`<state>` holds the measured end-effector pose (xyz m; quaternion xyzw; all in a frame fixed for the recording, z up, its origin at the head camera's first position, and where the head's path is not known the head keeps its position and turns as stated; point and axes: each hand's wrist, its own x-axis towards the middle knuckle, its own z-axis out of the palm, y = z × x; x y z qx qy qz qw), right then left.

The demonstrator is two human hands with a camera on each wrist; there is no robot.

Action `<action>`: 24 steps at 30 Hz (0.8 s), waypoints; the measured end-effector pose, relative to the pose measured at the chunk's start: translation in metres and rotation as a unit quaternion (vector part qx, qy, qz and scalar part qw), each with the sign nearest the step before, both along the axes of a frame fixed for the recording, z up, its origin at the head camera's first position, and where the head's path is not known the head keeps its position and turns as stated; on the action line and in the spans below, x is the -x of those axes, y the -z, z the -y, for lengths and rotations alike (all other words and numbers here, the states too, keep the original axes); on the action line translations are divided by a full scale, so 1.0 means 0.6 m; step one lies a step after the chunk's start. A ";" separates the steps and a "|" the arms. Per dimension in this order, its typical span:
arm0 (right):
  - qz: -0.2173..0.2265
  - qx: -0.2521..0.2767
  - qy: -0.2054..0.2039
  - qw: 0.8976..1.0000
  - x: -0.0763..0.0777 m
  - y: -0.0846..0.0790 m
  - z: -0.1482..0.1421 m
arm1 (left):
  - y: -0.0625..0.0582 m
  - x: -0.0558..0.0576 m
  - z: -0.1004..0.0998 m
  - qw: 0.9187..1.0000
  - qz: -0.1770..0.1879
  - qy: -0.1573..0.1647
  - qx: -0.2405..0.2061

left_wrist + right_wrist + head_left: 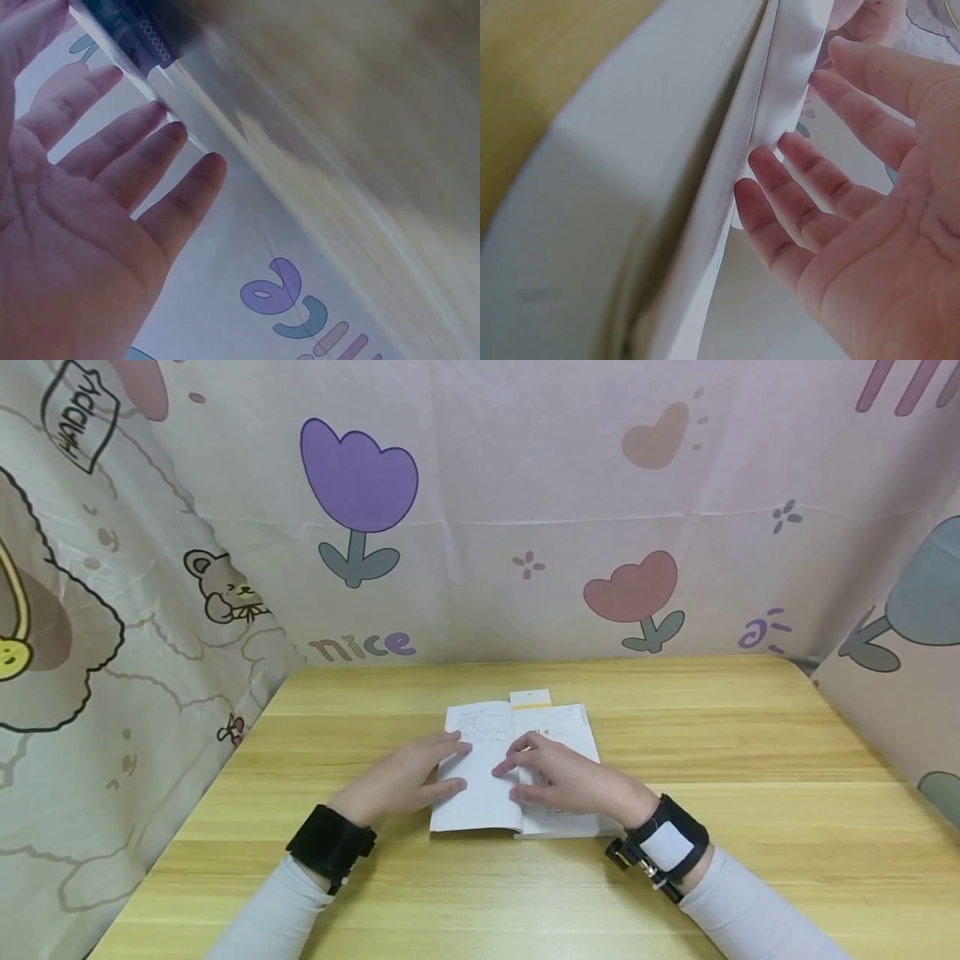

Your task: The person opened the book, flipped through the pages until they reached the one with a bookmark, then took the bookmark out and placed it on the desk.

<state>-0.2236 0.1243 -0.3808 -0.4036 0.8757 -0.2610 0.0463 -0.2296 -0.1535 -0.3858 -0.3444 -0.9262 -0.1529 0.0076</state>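
An open book with white pages lies on the table, its left page bearing handwriting near the top. My left hand rests at the left page's outer edge, with the fingers fairly straight. In the left wrist view a dark blue printed strip of the book shows at the fingertips. Over the spine, my right hand touches the pages with loosely bent fingers. Seen from the right wrist, the fingertips lie along the page edges, and the pages rise in a fold beside them.
A white card with a yellow stripe sticks out past the book's top edge. The wooden table ends at a printed cloth backdrop. Black bands with small devices circle both wrists.
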 end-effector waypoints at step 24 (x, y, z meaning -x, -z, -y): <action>-0.001 0.002 -0.007 1.000 0.001 -0.001 0.000 | 0.011 -0.004 -0.003 0.998 0.047 -0.012 0.031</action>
